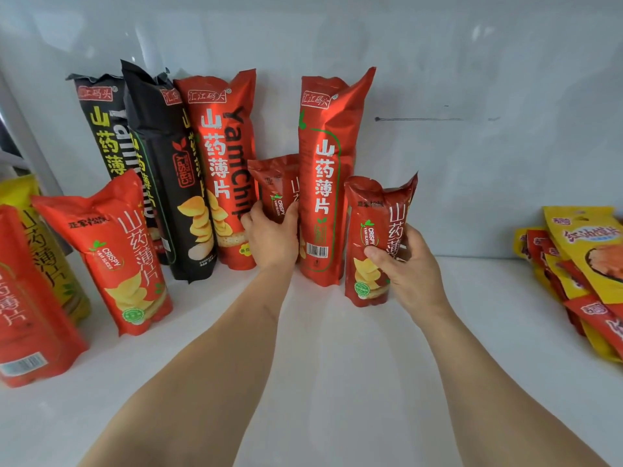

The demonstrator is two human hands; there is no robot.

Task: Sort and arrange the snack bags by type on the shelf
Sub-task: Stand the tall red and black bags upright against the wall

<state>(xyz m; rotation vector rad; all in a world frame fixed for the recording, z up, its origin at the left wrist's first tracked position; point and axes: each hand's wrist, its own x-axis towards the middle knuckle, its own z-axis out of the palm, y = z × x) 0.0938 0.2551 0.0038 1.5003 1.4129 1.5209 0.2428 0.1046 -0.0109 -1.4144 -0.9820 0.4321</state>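
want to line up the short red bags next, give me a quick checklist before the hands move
1. Left hand grips the short red bag between the two tall red bags: ok.
2. Right hand grips the other short red bag, upright: ok.
3. Bare shelf in front to set them down: ok.
4. Tall red bag between the hands stands upright: ok; whether it stays up once its neighbours go: cannot tell.
5. Third short red bag at left leans: not ok.
6. Both held bags same flavour: cannot tell.
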